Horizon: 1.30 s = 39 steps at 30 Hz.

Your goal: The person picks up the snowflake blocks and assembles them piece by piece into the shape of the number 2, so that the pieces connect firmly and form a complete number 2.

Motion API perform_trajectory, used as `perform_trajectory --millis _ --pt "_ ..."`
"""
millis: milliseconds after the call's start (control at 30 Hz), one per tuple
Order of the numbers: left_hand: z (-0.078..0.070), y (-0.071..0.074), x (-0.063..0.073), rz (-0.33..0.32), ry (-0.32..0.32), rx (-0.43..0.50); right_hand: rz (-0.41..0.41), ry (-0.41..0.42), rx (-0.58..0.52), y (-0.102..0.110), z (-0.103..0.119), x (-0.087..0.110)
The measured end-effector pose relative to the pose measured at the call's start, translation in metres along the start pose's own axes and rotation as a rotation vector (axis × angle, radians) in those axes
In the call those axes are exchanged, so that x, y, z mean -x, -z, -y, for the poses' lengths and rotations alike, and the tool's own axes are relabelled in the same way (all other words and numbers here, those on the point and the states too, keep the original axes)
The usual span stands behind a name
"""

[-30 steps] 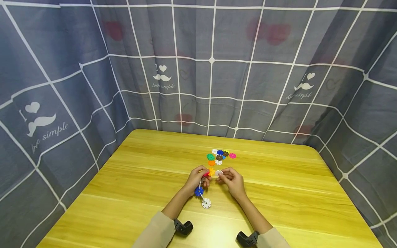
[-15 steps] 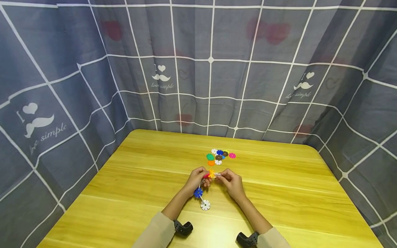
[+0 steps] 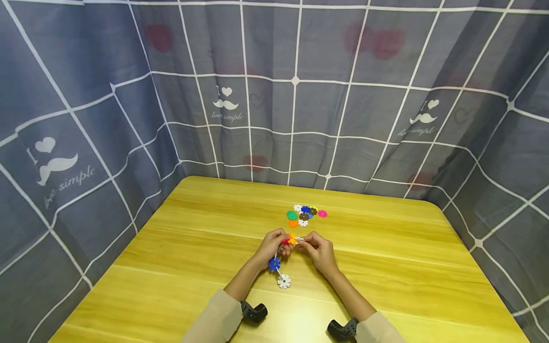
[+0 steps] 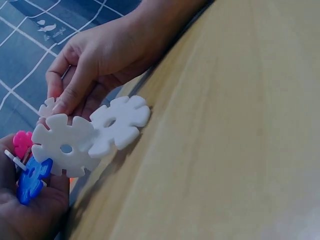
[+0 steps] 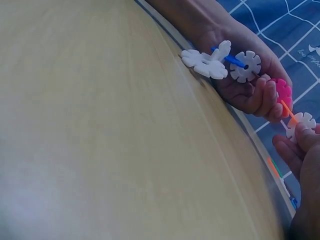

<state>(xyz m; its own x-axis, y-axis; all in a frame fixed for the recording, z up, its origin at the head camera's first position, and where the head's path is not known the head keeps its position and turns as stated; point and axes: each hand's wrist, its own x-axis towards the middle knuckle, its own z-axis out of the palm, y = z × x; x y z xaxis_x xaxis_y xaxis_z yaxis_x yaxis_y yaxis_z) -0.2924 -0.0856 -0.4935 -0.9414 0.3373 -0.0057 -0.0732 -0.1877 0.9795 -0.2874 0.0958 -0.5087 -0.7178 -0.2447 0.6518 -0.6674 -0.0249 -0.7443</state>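
Observation:
My left hand (image 3: 269, 248) pinches a chain of notched plastic snowflake discs near its pink disc (image 5: 283, 92). Past the pink one, an orange-yellow disc (image 3: 293, 238) sits between both hands. Between thumb and fingers, my right hand (image 3: 320, 253) holds a white disc (image 5: 299, 131) that meets the orange-yellow disc; how deep their slots engage cannot be seen. The chain's other end hangs toward the person, with a blue disc (image 3: 274, 264) and white discs (image 4: 66, 146) below the left hand. A brown disc is partly hidden by the left fingers.
Farther back on the wooden table (image 3: 386, 247) lies a loose cluster of discs, including a green disc (image 3: 291, 215), an orange disc (image 3: 293, 224) and a pink disc (image 3: 322, 214). A grey checked curtain (image 3: 266, 109) surrounds the table's back and sides.
The right hand's white disc, earlier apart and face-up, has turned edge-on and moved left against the orange-yellow disc. The left hand keeps its hold, almost still.

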Motion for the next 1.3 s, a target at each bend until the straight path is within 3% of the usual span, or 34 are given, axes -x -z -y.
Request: perform_trajectory --millis 200,267,333,433,567,667,833,1300 --pt "0.014 0.006 -0.005 -0.034 0.076 0.081 -0.021 -0.073 -0.015 -0.005 -0.022 0.004" --pt "0.016 0.007 -0.005 -0.043 0.080 0.123 -0.060 -0.122 0.036 -0.005 -0.030 0.002" --pt "0.018 0.007 -0.006 -0.051 0.073 0.175 -0.113 -0.161 0.147 -0.004 -0.035 -0.003" --pt "0.018 0.008 -0.006 -0.060 0.059 0.215 -0.154 -0.203 0.398 -0.003 -0.042 -0.010" --pt "0.017 0.007 -0.007 -0.057 0.071 0.203 -0.090 -0.217 0.746 -0.001 -0.046 -0.014" --pt "0.017 0.006 -0.008 -0.058 0.077 0.191 -0.088 -0.210 0.860 0.000 -0.043 -0.012" --pt "0.017 0.005 -0.009 -0.069 0.068 0.182 -0.137 -0.257 0.858 0.007 -0.040 -0.007" --pt "0.015 0.008 -0.014 -0.058 0.084 0.250 -0.056 -0.276 0.803 0.022 -0.030 0.002"
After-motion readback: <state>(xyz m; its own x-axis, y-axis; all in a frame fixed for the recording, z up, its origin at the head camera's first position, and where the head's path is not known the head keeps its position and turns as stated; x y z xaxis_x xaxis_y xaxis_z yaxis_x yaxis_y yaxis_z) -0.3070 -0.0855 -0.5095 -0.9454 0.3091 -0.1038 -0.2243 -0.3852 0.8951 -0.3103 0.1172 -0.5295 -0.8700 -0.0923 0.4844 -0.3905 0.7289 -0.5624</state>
